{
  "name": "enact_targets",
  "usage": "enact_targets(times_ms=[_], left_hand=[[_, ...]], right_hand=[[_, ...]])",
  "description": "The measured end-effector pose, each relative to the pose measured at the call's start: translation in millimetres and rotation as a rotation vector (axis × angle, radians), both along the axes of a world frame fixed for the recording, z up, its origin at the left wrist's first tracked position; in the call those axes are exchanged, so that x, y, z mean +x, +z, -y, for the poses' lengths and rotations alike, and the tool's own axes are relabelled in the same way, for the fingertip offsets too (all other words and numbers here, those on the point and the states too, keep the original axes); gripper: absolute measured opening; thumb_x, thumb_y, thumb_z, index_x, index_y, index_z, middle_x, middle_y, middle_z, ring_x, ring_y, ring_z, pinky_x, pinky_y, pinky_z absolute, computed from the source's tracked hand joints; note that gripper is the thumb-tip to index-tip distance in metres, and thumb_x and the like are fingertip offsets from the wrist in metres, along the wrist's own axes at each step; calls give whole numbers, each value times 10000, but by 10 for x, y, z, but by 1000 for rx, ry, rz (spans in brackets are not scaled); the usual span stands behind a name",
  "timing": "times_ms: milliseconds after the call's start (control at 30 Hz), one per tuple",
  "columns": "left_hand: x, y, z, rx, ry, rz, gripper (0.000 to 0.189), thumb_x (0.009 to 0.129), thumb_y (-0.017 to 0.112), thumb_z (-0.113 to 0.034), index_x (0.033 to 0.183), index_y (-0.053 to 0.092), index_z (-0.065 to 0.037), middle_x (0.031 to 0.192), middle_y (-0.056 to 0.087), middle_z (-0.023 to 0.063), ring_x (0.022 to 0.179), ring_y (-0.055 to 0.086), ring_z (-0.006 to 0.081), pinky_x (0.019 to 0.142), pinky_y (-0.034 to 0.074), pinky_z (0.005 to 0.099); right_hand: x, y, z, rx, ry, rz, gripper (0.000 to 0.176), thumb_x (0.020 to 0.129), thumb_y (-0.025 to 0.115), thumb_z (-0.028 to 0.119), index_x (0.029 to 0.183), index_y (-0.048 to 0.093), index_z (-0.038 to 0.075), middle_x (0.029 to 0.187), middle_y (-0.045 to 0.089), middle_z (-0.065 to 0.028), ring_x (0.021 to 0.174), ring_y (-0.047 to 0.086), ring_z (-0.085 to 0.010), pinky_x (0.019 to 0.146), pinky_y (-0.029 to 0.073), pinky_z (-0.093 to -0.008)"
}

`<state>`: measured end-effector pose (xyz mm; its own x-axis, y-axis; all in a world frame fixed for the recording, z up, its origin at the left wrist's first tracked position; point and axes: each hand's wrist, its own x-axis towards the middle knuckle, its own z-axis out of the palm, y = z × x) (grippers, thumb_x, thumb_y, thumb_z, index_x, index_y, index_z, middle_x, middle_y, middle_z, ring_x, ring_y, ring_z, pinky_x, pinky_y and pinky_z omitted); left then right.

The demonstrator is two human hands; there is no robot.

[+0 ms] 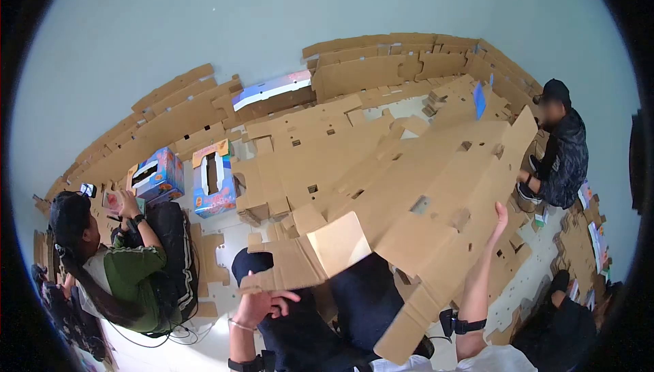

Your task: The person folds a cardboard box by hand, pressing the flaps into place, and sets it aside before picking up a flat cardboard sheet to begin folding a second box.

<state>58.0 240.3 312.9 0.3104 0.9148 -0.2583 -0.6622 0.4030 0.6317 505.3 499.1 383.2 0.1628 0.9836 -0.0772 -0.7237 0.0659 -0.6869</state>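
Above the lap, at the near edge of the floor: large flat brown cardboard sheet with cut holes and flaps [409, 188], held up tilted, its high corner toward the far right.
Left hand [262, 302]: fingers curled closed on the lower left flap of the sheet, from below.
Right hand [500, 217]: open, fingers stretched upward, palm pressed flat against the right side of the sheet.
Legs: dark trousers [354, 304] under the sheet; the low end of the sheet hangs just beside the right forearm.
Floor [235, 232]: pale, covered almost to the far edge with more flat brown cardboard pieces [306, 133].
Far left part of the floor: two blue printed cardboard boxes [214, 180], standing side by side.
Left edge: a seated person in a green shirt [129, 270], hands raised near the chest.
Right edge: a seated person in dark clothes [562, 154], well apart from the sheet.
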Motion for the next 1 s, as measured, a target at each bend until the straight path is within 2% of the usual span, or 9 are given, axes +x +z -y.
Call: enact_targets(times_ms=[100,200,267,400,533,633,733,933,1000], left_hand=[[328,324,-279,-483,460,323,1079,760,313,-828,1356,350,70,1194,559,250,957,625,354,754,536,380],[201,-219,-201,-19,102,671,895,836,348,-735,1304,437,23,1255,536,193,1095,554,353,793,521,468],[369,-235,-105,-203,313,284,494,920,505,-412,1216,508,-17,1068,633,127,888,640,297,709,548,428],[672,-286,107,-333,298,-21,320,868,595,-101,1159,516,5,975,634,89,843,643,233,681,562,381],[881,-140,223,-314,466,-79,254,843,631,-90,1039,569,60,905,619,96,819,628,201,706,571,395],[924,-75,200,-328,534,-102,213,832,641,-91,965,596,68,817,619,84,761,628,188,697,571,378],[807,-33,261,-320,590,-273,189,803,674,-114,871,628,56,746,624,78,716,623,175,711,542,331],[775,125,351,-375,572,-385,218,758,721,-147,813,647,51,806,659,103,803,625,191,764,475,284],[840,183,350,-359,578,-403,213,754,723,-120,860,649,49,835,660,100,829,627,202,777,476,293]], right_hand=[[86,36,14,67,-16,-62,451,800,517,295,1152,545,13,1068,628,-119,943,614,-251,799,503,-362],[383,-120,-14,84,53,-63,438,801,507,293,1135,553,14,1059,627,-116,929,614,-245,797,503,-357],[709,-372,-70,50,92,-28,438,801,500,292,1134,554,13,1062,625,-115,931,614,-242,803,502,-354],[847,-581,78,-279,157,442,520,798,617,314,1199,515,-1,1103,603,-118,1031,581,-218,863,483,-344],[932,-906,387,-550,274,689,790,759,754,287,1363,336,-4,1216,531,-132,1093,545,-228,888,467,-359],[388,-338,840,-647,266,649,918,761,757,273,1431,189,3,1296,470,-155,1129,525,-253,899,461,-388],[190,-302,950,-722,256,592,508,827,690,223,1241,496,2,1087,618,-109,986,610,-204,798,511,-342],[709,-1369,1444,-833,531,548,723,783,737,241,1343,356,-13,1208,536,-169,1047,570,-246,859,483,-358],[306,-794,1481,-789,529,519,753,760,752,251,1352,363,-3,1161,565,-162,1052,567,-251,860,479,-364]])
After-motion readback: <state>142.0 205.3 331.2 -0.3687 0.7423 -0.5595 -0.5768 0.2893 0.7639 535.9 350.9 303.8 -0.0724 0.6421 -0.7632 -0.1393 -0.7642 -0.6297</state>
